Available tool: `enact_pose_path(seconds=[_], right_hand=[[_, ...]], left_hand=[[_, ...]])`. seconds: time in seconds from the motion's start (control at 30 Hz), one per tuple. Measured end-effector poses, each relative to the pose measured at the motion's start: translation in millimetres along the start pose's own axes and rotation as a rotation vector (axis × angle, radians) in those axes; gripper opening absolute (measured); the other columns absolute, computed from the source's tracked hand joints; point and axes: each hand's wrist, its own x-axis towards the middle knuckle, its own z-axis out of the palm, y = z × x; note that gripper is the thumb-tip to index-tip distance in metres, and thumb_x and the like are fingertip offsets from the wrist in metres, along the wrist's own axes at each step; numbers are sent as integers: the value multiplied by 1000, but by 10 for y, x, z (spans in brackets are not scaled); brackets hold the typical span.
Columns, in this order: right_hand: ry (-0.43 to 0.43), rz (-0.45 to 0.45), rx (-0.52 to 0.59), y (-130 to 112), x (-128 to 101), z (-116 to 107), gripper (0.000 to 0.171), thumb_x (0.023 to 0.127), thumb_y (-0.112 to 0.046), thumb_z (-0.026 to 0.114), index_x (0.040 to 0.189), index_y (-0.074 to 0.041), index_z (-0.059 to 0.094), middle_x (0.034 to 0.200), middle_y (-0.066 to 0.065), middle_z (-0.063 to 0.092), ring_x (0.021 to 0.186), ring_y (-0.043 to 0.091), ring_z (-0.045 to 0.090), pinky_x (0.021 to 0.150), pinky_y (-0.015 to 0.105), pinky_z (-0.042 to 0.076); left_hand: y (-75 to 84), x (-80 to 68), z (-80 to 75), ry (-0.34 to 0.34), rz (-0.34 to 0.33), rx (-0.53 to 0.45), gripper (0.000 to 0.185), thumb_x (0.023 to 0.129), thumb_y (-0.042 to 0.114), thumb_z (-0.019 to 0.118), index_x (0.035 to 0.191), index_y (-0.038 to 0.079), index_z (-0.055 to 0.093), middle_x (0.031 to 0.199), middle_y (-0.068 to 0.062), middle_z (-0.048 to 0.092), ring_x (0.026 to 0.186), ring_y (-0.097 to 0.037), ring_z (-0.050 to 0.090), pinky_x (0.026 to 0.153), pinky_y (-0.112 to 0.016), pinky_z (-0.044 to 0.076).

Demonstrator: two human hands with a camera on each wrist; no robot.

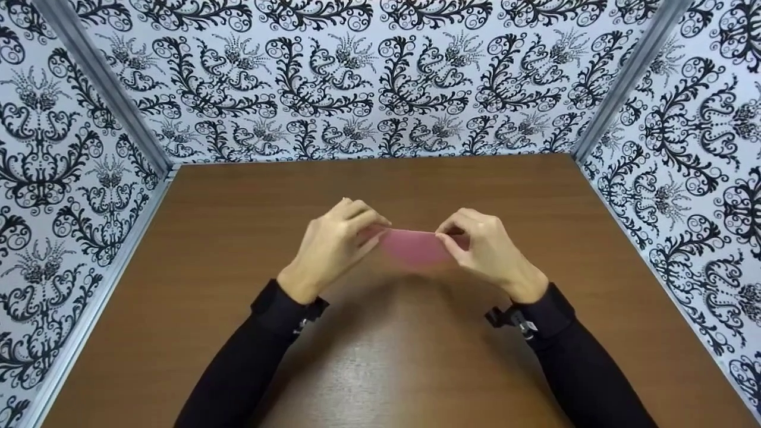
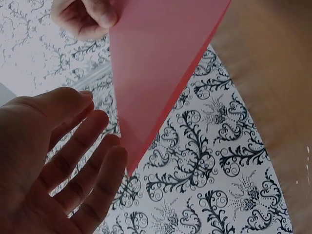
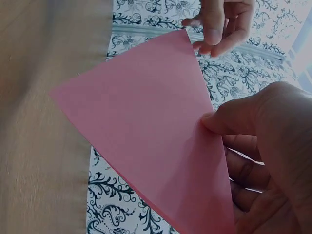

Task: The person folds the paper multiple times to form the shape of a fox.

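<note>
A pink sheet of paper, folded into a triangle, is held up above the table. My right hand pinches its long upper edge, the thumb on the near face and the other fingers behind. At the paper's left corner is my left hand, its thumb parted from its fingers. In the left wrist view, the fingertips of that hand lie close against the corner; whether they press on it I cannot tell. Two layers of paper show along one slanting edge.
A brown wooden table lies below both hands. White walls with black scrollwork stand at the back and both sides, joined by grey metal posts. Dark straps sit at the wrists.
</note>
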Motion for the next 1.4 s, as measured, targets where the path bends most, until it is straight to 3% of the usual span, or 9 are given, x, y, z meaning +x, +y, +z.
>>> enact_pose_path(seconds=[0.33, 0.7, 0.93, 1.13, 1.27, 1.4], right_hand=[[-91, 62, 89, -48, -9, 30, 11, 105, 1, 86, 109, -9, 84, 101, 9, 85, 90, 18, 82, 81, 36, 72], [-133, 92, 110, -31, 1, 41, 4, 108, -5, 84, 112, -6, 86, 104, 10, 87, 93, 20, 85, 83, 37, 73], [-143, 95, 67, 10, -17, 82, 8, 109, -9, 85, 117, -7, 87, 109, 9, 86, 100, 23, 84, 90, 42, 73], [-114, 81, -24, 71, -23, 108, 15, 107, -7, 87, 121, -5, 87, 115, 12, 85, 112, 31, 82, 100, 50, 70], [-131, 87, -28, 79, -45, 172, 17, 105, -6, 88, 122, -3, 86, 118, 15, 84, 108, 33, 81, 94, 50, 70], [-207, 87, -19, 74, -78, 300, 17, 106, -8, 88, 122, -3, 87, 118, 15, 83, 105, 32, 82, 90, 47, 71]], left_hand=[[76, -35, 39, -66, -5, 53, 9, 109, 28, 88, 117, 24, 91, 110, 8, 87, 100, -15, 79, 80, -34, 71], [9, -5, 96, -189, -98, 20, 12, 113, 31, 83, 113, 22, 90, 107, 5, 87, 94, -17, 85, 80, -42, 73], [-76, -45, 146, -257, -198, -37, 12, 115, 28, 80, 111, 20, 88, 106, 3, 85, 90, -19, 83, 80, -51, 71], [-177, -62, 217, -298, -309, -78, 10, 113, 25, 83, 109, 18, 89, 108, -1, 88, 93, -23, 83, 83, -51, 71], [-217, -103, 279, -329, -365, -77, 9, 112, 23, 84, 109, 17, 91, 108, -4, 89, 98, -25, 85, 85, -52, 72], [-258, -149, 353, -365, -383, -80, 9, 111, 20, 84, 110, 15, 91, 109, -6, 90, 100, -27, 86, 87, -54, 72]])
